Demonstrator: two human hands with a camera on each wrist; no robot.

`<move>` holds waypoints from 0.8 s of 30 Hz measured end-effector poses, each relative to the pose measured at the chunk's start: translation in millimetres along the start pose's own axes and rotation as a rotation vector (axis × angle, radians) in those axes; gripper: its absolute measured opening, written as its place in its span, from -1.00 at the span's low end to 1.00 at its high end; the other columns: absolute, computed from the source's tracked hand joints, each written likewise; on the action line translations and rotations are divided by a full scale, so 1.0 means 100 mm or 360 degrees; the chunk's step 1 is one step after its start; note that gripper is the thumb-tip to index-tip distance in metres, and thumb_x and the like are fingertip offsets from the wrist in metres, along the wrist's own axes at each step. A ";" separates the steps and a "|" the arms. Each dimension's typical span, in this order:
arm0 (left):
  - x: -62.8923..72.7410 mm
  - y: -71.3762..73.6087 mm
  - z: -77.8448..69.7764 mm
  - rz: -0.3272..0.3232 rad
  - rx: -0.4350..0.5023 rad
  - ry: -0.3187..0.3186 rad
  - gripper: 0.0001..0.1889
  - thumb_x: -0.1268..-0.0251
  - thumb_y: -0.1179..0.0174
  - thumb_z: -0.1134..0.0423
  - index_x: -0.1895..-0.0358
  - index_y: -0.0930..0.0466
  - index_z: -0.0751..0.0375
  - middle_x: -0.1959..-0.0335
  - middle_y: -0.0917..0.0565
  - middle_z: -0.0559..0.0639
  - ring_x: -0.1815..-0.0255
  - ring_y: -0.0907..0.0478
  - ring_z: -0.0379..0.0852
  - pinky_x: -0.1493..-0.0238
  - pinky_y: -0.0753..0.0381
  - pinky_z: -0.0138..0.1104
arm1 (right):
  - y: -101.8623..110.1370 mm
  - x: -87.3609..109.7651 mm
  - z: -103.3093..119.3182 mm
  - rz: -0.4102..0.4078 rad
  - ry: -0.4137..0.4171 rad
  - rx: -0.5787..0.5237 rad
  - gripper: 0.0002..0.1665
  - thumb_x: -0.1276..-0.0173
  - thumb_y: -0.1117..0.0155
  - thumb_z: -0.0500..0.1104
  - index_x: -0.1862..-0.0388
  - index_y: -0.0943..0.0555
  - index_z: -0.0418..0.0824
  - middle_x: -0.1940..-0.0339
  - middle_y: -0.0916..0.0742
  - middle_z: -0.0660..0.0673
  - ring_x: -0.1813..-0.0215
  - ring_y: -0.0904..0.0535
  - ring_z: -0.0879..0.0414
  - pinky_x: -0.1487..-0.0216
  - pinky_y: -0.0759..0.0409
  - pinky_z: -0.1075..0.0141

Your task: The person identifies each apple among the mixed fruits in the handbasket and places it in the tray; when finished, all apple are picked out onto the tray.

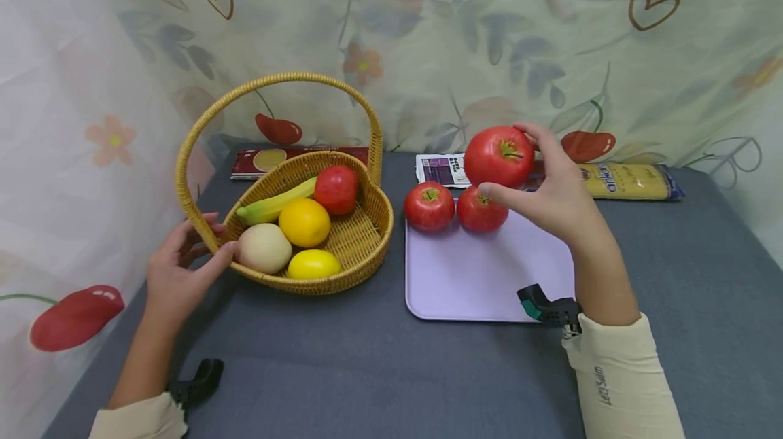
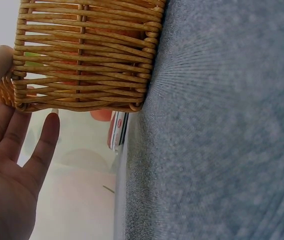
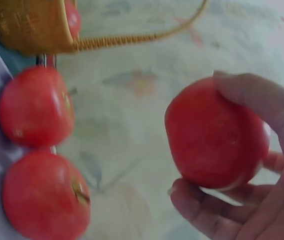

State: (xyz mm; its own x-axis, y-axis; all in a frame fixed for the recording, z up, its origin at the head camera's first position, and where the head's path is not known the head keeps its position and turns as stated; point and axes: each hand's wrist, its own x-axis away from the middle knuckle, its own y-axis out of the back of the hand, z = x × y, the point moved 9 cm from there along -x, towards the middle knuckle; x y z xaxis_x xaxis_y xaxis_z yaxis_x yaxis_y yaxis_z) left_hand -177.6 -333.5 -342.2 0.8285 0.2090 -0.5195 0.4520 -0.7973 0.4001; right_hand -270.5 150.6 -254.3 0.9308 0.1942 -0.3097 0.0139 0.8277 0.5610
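Head view: right hand partly closed round a red apple, raised over purple tray's far edge; left hand grips basket's left rim, probably steadying it.

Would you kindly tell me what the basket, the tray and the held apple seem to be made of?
Basket: wicker or similar cane, with a slight sheen; interlaced strands show, though synthetic cane is possible.
Tray: probably plastic, smooth and evenly lilac, with rounded corners and a thin raised rim.
Apple: red, smooth and softly shiny; real fruit or imitation, I cannot tell.
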 end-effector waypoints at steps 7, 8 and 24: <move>0.00 0.00 0.00 0.0001 -0.0002 0.0000 -0.44 -0.05 -0.45 0.57 -0.19 -0.56 0.35 0.05 -0.68 0.06 0.03 -0.62 -0.26 0.05 -0.56 -0.59 | 0.24 -0.03 -0.50 -0.0015 -0.0338 0.0073 0.12 -0.21 -0.53 0.00 -0.60 -0.08 -0.10 -0.41 -0.36 -0.26 -0.33 -0.30 -0.24 -0.11 -0.56 -0.22; 0.00 0.00 -0.01 0.0002 0.0002 0.0003 -0.44 -0.05 -0.45 0.56 -0.20 -0.56 0.34 0.05 -0.68 0.05 0.03 -0.62 -0.26 0.05 -0.56 -0.59 | 0.25 -0.03 -0.56 0.0003 -0.0382 0.0077 0.12 -0.22 -0.52 0.02 -0.60 -0.07 -0.11 -0.42 -0.35 -0.28 -0.35 -0.28 -0.25 -0.12 -0.54 -0.24; 0.00 0.00 0.01 0.0005 0.0029 -0.0007 -0.43 -0.04 -0.45 0.57 -0.20 -0.55 0.40 0.04 -0.67 0.07 0.02 -0.62 -0.23 0.04 -0.56 -0.58 | 0.02 0.01 -1.50 0.0394 -0.0749 0.0229 0.26 -0.26 -0.47 0.09 -0.61 0.12 -0.36 -0.43 -0.22 -0.51 -0.40 -0.15 -0.45 -0.22 -0.43 -0.32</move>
State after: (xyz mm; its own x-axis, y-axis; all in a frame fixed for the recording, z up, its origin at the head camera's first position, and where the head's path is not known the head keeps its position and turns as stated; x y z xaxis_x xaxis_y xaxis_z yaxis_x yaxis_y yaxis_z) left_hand -177.5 -334.3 -342.7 0.8285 0.2042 -0.5214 0.4434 -0.8079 0.3882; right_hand -324.2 231.8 -368.8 0.9750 0.0900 0.2032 -0.2069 0.7006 0.6829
